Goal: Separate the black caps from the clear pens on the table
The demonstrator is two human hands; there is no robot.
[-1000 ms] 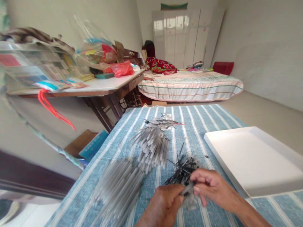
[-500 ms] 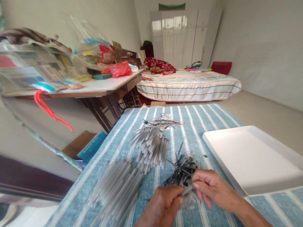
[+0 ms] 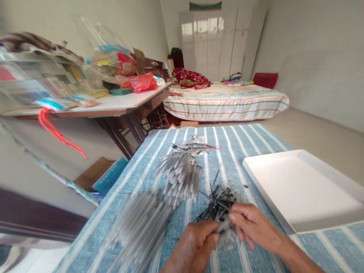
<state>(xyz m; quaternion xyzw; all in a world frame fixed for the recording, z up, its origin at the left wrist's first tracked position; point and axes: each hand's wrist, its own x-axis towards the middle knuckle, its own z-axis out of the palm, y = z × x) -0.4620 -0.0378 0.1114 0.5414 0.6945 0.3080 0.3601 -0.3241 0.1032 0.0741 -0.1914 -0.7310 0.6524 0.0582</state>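
My left hand [image 3: 196,244] and my right hand [image 3: 251,227] meet at the near edge of a table covered with a blue striped cloth [image 3: 236,142]. Both are closed, pinching a small grey tube [image 3: 224,228] between their fingertips. Just beyond the fingers lies a heap of thin black pieces [image 3: 218,203]. A pile of grey tubes [image 3: 182,176] lies in the middle of the cloth. A second, blurred pile of grey tubes [image 3: 139,227] lies to the left of my left hand.
A shallow white tray [image 3: 307,189] rests on the right of the cloth. At the left stands a wooden desk [image 3: 119,106] heaped with bags and papers. A bed [image 3: 227,100] and a white wardrobe [image 3: 216,41] are at the back.
My hands have stayed together on the small tube, the fingers shifting slightly. The view has drifted a little.
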